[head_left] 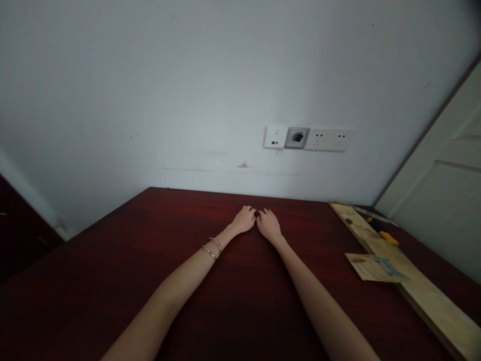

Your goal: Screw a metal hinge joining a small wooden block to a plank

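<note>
My left hand (245, 219) lies palm down on the dark red table (180, 220), with its fingers stretched toward the wall. Beside it my right hand (268, 223) rests in the same way, its fingers slightly spread. The two thumbs come close together in the middle, with a small dark patch between them; I cannot tell whether they touch. Nothing shows in either hand. Two silver bangles (212, 248) circle my left wrist.
Along the right side runs a long wooden board (432, 296), with a smaller wooden piece (363, 266) across it bearing several metal parts (389, 267). A yellow and black tool (383, 232) lies behind. Sockets (326, 140) sit on the white wall; a white door (447, 165) stands right.
</note>
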A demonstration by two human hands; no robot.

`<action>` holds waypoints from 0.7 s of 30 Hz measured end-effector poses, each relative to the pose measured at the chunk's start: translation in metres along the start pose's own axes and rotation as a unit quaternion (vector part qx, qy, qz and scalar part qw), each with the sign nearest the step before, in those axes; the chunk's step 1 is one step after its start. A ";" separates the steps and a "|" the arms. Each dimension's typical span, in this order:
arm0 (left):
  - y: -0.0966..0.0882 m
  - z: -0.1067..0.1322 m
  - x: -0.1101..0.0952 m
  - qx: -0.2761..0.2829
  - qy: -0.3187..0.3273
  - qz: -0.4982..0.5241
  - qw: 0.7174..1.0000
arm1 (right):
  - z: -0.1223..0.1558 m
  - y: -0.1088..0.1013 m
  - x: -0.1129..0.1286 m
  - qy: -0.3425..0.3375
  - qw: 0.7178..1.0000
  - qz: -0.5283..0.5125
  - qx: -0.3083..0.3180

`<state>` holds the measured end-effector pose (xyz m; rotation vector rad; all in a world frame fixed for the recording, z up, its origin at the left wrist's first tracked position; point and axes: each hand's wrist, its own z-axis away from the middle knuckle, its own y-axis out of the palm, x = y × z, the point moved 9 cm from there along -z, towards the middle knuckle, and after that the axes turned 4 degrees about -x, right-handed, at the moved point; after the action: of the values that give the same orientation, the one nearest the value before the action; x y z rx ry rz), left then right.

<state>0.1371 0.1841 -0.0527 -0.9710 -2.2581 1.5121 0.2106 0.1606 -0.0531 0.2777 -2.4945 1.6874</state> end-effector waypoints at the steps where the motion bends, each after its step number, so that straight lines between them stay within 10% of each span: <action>1: 0.000 0.000 0.000 0.000 0.000 0.000 1.000 | 0.000 0.000 0.000 0.000 1.000 0.001 0.000; 21: -0.001 0.001 -0.003 0.016 -0.003 -0.005 1.000 | -0.003 0.009 -0.001 -0.025 1.000 0.014 -0.005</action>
<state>0.1380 0.1811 -0.0522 -0.9450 -2.2314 1.5440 0.2094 0.1666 -0.0608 0.2879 -2.5534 1.6975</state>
